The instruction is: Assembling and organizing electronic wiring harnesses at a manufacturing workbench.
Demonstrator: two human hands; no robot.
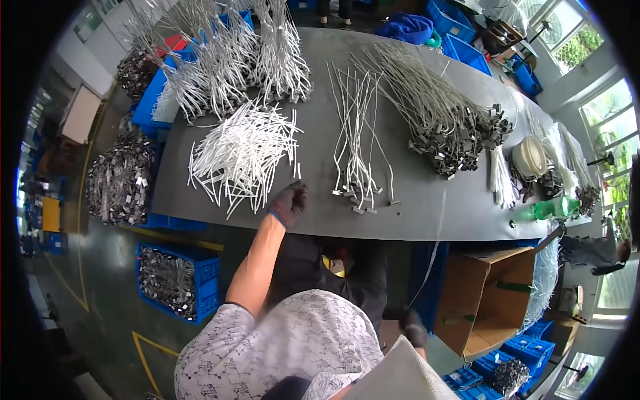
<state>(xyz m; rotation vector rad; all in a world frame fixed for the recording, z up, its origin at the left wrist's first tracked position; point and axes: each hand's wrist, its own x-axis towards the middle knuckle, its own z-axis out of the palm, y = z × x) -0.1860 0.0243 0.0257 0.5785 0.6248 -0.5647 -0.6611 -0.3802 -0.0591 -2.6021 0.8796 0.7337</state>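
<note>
My left hand (289, 203), in a dark glove, reaches onto the grey table (413, 213) at the lower right edge of a loose pile of short white tubes (243, 153). Its fingers are curled down against the tabletop; whether a tube is in them is hidden. To its right lies a bundle of thin white wires with small metal ends (357, 143). My right hand (414, 327), also in a dark glove, hangs low below the table edge next to an open cardboard box (490, 300). Its grip cannot be made out.
A big heap of wires with metal clips (443, 123) lies at the table's right, more wire bunches (227, 60) at the back left. Blue crates of metal parts (175, 280) stand on the floor at left. A green bottle (552, 208) lies at the table's right end.
</note>
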